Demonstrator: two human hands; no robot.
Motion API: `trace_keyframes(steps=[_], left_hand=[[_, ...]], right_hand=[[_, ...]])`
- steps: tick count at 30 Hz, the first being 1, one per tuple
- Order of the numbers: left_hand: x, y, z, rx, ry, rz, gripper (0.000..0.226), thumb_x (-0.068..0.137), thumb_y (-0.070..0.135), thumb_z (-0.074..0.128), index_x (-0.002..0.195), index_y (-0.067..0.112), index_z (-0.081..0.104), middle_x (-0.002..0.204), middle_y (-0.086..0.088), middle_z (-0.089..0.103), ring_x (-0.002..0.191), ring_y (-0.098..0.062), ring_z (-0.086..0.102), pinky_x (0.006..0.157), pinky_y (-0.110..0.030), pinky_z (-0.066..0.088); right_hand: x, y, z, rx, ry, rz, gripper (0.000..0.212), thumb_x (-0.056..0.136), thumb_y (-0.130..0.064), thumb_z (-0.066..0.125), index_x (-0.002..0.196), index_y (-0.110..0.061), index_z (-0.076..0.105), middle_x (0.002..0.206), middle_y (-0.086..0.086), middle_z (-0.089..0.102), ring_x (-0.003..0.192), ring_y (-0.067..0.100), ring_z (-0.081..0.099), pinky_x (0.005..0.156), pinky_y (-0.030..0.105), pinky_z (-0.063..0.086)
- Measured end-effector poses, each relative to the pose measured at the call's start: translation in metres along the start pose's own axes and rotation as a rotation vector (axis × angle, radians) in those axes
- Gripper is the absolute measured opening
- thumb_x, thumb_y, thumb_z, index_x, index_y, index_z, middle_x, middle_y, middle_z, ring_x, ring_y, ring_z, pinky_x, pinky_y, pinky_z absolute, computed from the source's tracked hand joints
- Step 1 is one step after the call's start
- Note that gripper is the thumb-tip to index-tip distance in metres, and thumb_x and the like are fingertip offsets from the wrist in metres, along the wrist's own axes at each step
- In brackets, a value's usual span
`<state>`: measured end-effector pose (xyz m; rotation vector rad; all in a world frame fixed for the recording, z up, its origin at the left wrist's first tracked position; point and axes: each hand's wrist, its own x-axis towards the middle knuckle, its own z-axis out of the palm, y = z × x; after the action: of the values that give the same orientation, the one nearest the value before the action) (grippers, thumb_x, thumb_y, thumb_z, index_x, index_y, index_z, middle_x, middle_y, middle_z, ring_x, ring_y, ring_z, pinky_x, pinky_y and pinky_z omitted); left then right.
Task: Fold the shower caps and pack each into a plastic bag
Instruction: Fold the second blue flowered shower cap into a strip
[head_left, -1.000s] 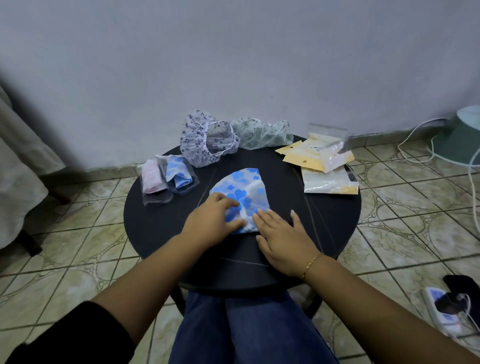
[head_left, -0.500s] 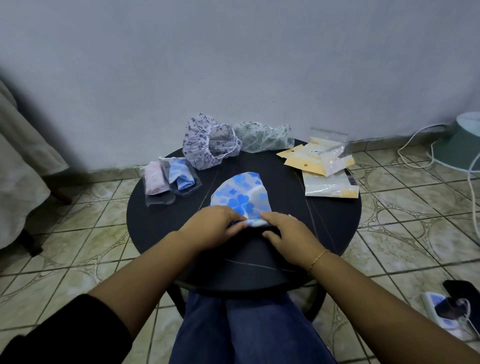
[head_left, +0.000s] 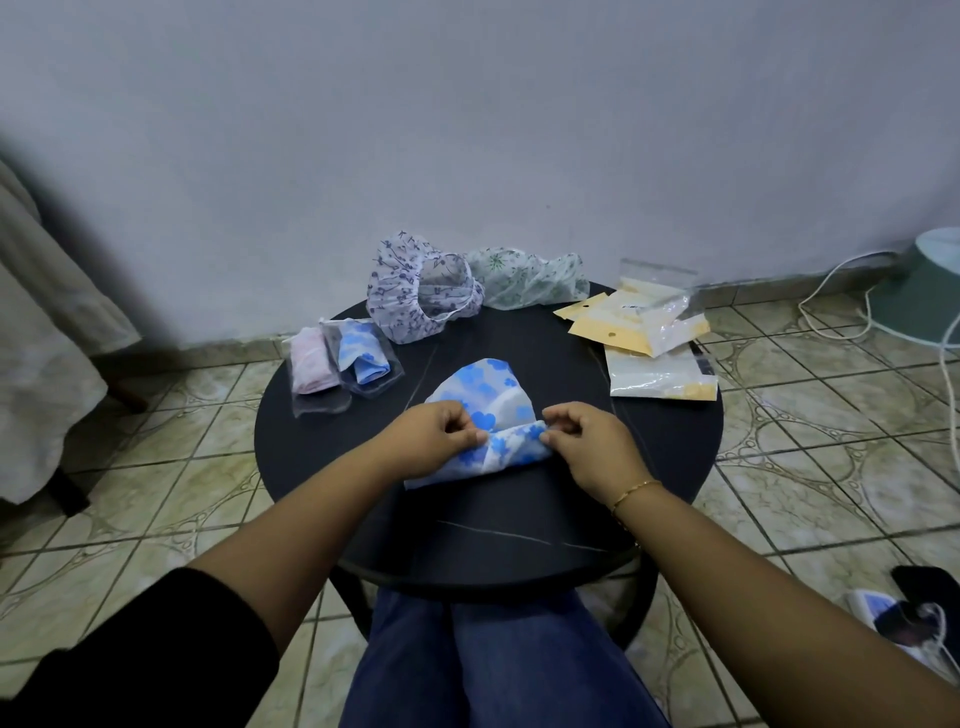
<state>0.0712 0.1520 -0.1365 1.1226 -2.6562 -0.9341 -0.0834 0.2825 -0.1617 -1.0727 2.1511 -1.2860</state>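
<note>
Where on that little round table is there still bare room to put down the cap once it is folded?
Bare black top shows between the blue-flowered cap and the empty bags on the right, and along the near rim of the table below both hands. The far edge is crowded by two loose caps, the far-left by two packed bags.

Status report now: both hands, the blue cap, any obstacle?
Left hand and right hand pinch the blue cap, near edge rolled up. Two caps packed, two loose at the back. Nothing blocks the fold.
</note>
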Motion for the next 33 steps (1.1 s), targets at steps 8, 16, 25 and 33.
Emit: trace_keyframes(steps=[8,16,25,33], left_hand=[[-0.002,0.005,0.006,0.253,0.101,0.02,0.012,0.087,0.035,0.059,0.081,0.024,0.061,0.096,0.003,0.064,0.089,-0.014,0.057,0.077,-0.029,0.044],[-0.015,0.013,0.018,0.433,0.179,0.237,0.027,0.085,0.042,0.055,0.108,0.03,0.064,0.107,0.011,0.061,0.103,-0.01,0.055,0.081,-0.031,0.049],[-0.014,0.001,0.012,0.409,0.093,0.265,0.035,0.088,0.048,0.056,0.118,0.032,0.064,0.107,0.009,0.057,0.099,-0.01,0.057,0.077,-0.022,0.04],[-0.019,0.0,0.001,0.05,0.06,0.107,0.023,0.083,0.04,0.068,0.087,0.025,0.052,0.08,0.008,0.064,0.073,-0.007,0.057,0.072,-0.024,0.044]], right_hand=[[0.007,-0.002,0.005,-0.088,-0.001,-0.012,0.021,0.086,-0.013,0.065,0.107,-0.013,0.068,0.103,0.004,0.067,0.087,0.01,0.055,0.078,0.019,0.04],[0.004,-0.004,0.01,-0.465,-0.054,-0.214,0.029,0.093,-0.017,0.051,0.118,-0.019,0.065,0.128,0.002,0.052,0.115,0.022,0.05,0.092,0.027,0.037],[-0.005,0.01,0.004,-0.646,-0.196,-0.33,0.049,0.09,-0.029,0.047,0.138,-0.036,0.041,0.139,-0.009,0.043,0.13,0.012,0.032,0.092,0.026,0.019],[-0.001,0.004,-0.001,-0.199,-0.163,-0.11,0.008,0.08,-0.044,0.068,0.08,-0.039,0.062,0.093,-0.012,0.069,0.1,0.013,0.059,0.099,0.039,0.038]])
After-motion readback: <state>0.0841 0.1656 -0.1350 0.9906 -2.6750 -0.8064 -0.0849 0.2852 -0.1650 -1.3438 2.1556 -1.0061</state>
